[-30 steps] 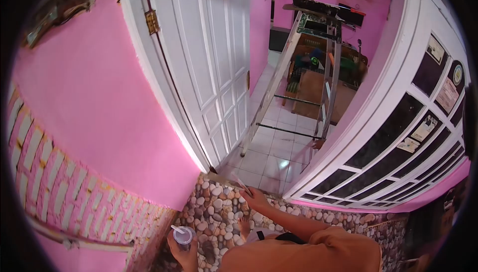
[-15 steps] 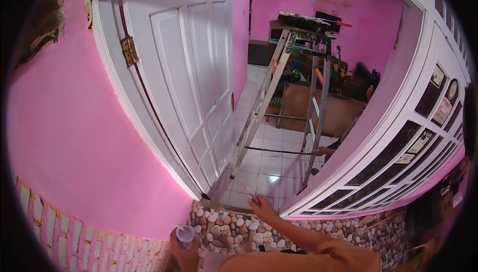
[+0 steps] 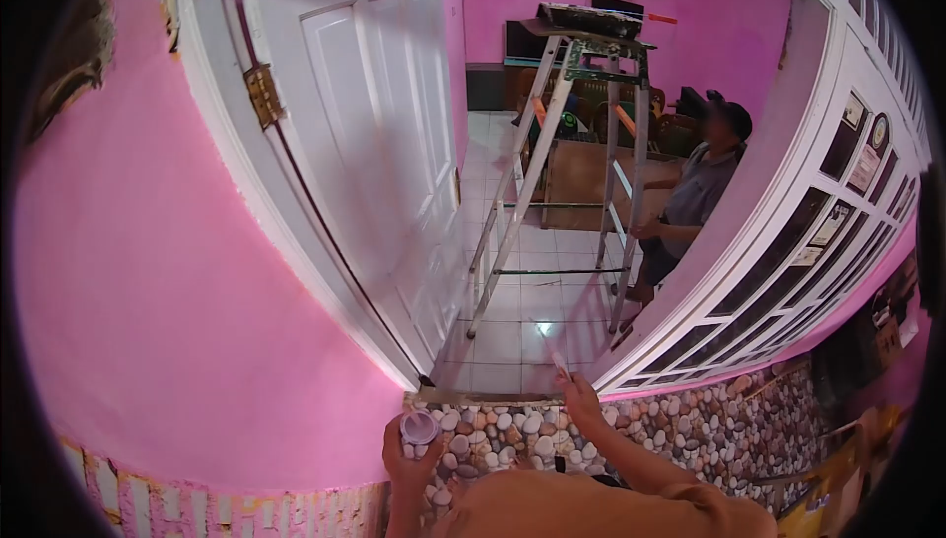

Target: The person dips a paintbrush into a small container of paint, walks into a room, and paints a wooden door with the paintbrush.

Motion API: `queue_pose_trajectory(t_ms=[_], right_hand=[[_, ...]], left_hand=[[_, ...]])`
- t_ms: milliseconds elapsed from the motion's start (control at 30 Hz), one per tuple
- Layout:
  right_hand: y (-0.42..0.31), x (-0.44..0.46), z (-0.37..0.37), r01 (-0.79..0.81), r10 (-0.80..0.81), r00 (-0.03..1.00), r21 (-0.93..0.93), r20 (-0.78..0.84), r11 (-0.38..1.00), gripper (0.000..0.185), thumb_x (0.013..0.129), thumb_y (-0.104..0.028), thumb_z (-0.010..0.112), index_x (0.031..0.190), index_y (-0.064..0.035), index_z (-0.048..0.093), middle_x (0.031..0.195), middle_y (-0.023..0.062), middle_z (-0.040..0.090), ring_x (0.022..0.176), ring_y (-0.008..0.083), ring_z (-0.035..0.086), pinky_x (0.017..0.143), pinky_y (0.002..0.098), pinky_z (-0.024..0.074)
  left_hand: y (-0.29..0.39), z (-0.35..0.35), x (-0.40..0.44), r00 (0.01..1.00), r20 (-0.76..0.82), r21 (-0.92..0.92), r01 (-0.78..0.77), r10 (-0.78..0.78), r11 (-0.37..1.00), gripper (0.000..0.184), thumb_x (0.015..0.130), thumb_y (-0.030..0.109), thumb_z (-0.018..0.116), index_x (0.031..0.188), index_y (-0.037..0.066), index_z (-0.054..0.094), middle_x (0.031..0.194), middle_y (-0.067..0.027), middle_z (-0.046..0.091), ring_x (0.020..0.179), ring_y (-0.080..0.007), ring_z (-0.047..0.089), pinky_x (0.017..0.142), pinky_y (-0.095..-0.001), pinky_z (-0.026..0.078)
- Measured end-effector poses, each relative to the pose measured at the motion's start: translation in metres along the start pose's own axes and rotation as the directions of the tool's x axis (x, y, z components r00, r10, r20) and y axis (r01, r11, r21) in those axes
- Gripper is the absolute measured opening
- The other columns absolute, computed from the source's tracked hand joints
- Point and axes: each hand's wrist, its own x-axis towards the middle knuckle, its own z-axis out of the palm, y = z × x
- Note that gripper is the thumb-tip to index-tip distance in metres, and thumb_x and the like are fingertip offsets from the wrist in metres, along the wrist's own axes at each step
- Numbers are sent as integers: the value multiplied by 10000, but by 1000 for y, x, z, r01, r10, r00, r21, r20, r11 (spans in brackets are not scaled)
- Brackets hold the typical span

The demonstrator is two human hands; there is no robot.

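Note:
My left hand point(image 3: 399, 457) is wrapped round a small round plastic cup point(image 3: 420, 428) with a pale pinkish content, low in the view beside the pink wall point(image 3: 197, 321). In front of the doorway, my right hand point(image 3: 582, 402) grips a slim paintbrush point(image 3: 560, 363) that points up and away from me. Its tip is too blurred to make out. Neither hand touches the wall or the white door frame point(image 3: 325, 262).
A white panelled door point(image 3: 360, 134) stands open on the left. Inside, a stepladder point(image 3: 537, 183) carries a paint tray point(image 3: 588, 21). Another person point(image 3: 698, 193) stands beside it, a hand near the ladder. White-framed windows point(image 3: 788, 252) run along the right, above pebble-patterned flooring point(image 3: 680, 439).
The other person has come into fuller view by the ladder, upright. In my view, both hands now lie farther right, still holding the cup and the brush; my right hand is also slightly higher.

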Motion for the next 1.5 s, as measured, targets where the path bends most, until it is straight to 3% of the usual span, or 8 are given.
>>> queue_pose_trajectory(t_ms=[133, 233, 967, 1033, 1100, 1167, 1433, 1500], right_hand=[[1, -6, 24, -61, 53, 998, 259, 38, 964, 299, 1084, -241, 478, 1157, -49, 695, 750, -39, 447, 646, 79, 415, 569, 260, 341], [2, -12, 36, -13, 1, 999, 290, 43, 957, 318, 1078, -227, 470, 1183, -37, 702, 748, -33, 457, 640, 86, 423, 571, 257, 349], [8, -25, 51, -38, 33, 999, 251, 25, 967, 354, 1079, -217, 470, 1240, -6, 704, 749, -32, 477, 660, 75, 416, 602, 248, 359], [16, -15, 49, 2, -1, 1000, 71, -6, 997, 363, 1081, -221, 462, 1242, -1, 701, 757, -34, 474, 670, 76, 415, 612, 258, 369], [16, -14, 44, 9, -8, 1000, 105, -3, 994, 361, 1083, -207, 455, 1246, 2, 699, 764, -33, 478, 679, 79, 420, 623, 267, 381], [29, -12, 44, -60, 57, 998, 237, 21, 970, 302, 1058, -238, 488, 1099, -20, 692, 756, 6, 508, 698, 120, 474, 631, 312, 396], [11, -18, 39, -69, 70, 998, 224, 6, 972, 350, 1069, -243, 488, 1249, -34, 703, 763, -13, 505, 690, 87, 461, 610, 277, 380], [7, -14, 43, -46, 45, 999, 233, 9, 971, 347, 1075, -173, 492, 1293, -7, 704, 766, -42, 478, 685, 72, 431, 635, 241, 374]], left_hand=[[1, -20, 11, 999, 9, 68, -40, 40, 997, 617, 780, 134, 922, 1293, 10, 603, 1173, -106, 694, 1095, -218, 671, 987, -381, 532], [-1, -29, 16, 1000, 7, 21, -8, 8, 1000, 613, 785, 166, 925, 1284, 8, 607, 1170, -104, 693, 1090, -217, 668, 981, -383, 530], [-19, -33, 27, 998, 62, -18, 1, 0, 1000, 606, 769, 108, 923, 1281, 7, 617, 1165, -104, 673, 1080, -226, 659, 978, -370, 527], [-15, -28, 31, 998, 64, -33, 4, -2, 999, 591, 791, 99, 902, 1289, -2, 600, 1170, -95, 654, 1094, -212, 648, 997, -362, 515], [-16, -26, 30, 997, 75, 5, -27, 26, 1000, 572, 796, 84, 889, 1281, -4, 601, 1161, -94, 652, 1078, -209, 647, 987, -365, 522], [-20, -23, 29, 996, 85, -9, -17, 18, 1000, 559, 797, 72, 884, 1274, -4, 602, 1156, -92, 650, 1068, -200, 644, 974, -361, 528], [-22, -17, 29, 997, 61, -130, 46, -38, 991, 621, 754, 93, 939, 1272, 1, 610, 1158, -96, 663, 1083, -217, 643, 987, -368, 518], [-22, -19, 31, 997, 65, -116, 42, -34, 992, 619, 753, 101, 944, 1267, 2, 613, 1152, -94, 665, 1077, -218, 644, 984, -369, 516]])
